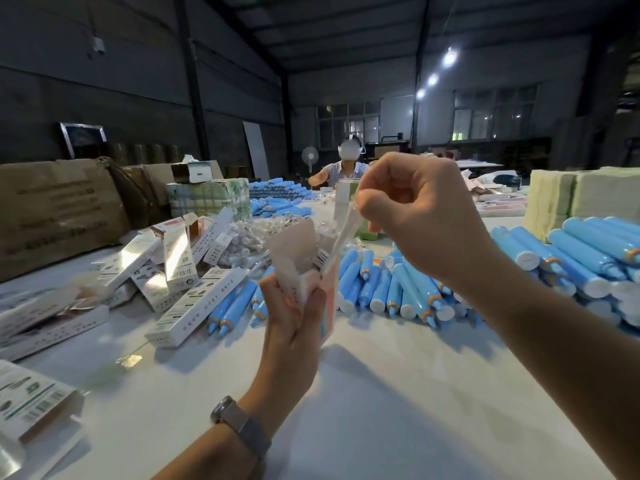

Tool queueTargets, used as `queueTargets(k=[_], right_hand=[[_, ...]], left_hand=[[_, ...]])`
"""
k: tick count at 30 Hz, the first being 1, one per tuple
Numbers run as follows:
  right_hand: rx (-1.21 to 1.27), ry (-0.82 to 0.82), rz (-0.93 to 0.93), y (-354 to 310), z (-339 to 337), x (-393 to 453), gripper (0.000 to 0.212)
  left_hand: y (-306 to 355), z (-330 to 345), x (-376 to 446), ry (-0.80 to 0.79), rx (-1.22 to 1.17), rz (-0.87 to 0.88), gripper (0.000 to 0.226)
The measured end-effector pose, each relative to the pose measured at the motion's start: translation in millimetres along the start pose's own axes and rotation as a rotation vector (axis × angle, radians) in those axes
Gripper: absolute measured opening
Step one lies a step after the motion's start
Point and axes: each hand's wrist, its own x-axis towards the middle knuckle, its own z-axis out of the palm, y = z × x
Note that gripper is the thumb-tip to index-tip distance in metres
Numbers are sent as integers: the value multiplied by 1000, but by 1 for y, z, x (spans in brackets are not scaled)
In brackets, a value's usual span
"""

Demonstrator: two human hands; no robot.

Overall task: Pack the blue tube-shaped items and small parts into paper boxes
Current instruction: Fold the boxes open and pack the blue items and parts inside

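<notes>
Two hands at work. Left hand [294,313]: fingers curled round upright pink-and-white paper box [323,292], top flaps open. Right hand [419,216]: fingertips pinching clear plastic sleeve [341,237] above box mouth. Beyond, on white table [381,393]: heaped blue plastic tubes with orange collars [408,289], clear bagged small parts [242,240], finished white printed cartons [187,303] at left.

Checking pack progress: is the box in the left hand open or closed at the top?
Open. The box, gripped upright by the left hand, has its top flap raised, and the right hand pinches a clear packet above the mouth.
</notes>
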Motion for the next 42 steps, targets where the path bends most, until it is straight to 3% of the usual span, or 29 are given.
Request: queueTargets(k=[8,15,24,30,32,34,39,42], right_hand=[[-109,101,-214,-4,8,-9,9],[-397,-110,-259,17,18,-12,4],[-240,-144,85,30,28,-13,29],[45,-269,617,43,27,-7,41],[149,-295,694,48,31,-10,38],[282,-316,682,53,36,-14,42],[460,-345,469,64,34,-18,47],[537,-321,350,71,32,-21,51]], left_hand=[[-3,-4,-1,-30,93,28,22],[-1,-2,-4,-48,152,118,30],[-3,-3,-4,-45,188,151,25],[-4,-5,-2,-57,278,234,33],[-7,-5,-1,-39,277,221,23],[-9,-6,1,-15,277,195,22],[-6,-7,6,-2,249,106,50],[-5,-9,5,-36,227,112,51]])
